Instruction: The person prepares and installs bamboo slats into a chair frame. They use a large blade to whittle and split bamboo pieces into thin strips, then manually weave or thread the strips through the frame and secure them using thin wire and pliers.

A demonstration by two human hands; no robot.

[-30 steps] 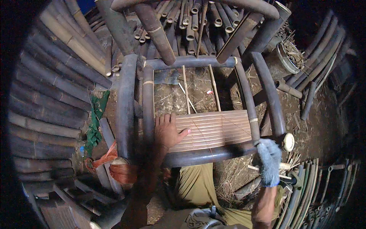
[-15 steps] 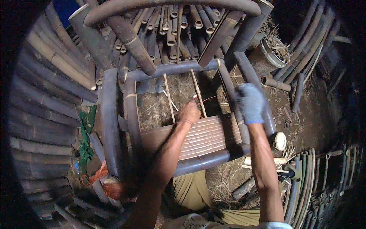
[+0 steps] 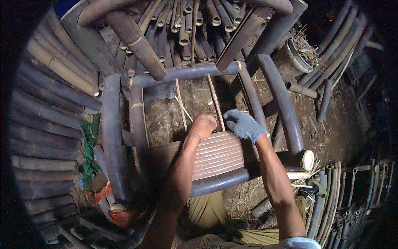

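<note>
Flanking one thin bamboo strip: bare left hand and gloved right hand, just beside each other, the right at 3 o'clock from the left.
Left fingers: folded into a loose fist near the rear edge of the bamboo slats; whether they grip anything cannot be told.
Right fingers: bent inward; their hold is hidden.
Slats: laid side by side at 6 o'clock in the bamboo armchair, behind its front rail.
Second strip: at 11 o'clock from the left hand, reaching the rear rail.
Surroundings: cut bamboo poles at 12 o'clock; shavings-filled container at 2; orange-red netting at 7; green cloth at 9.
</note>
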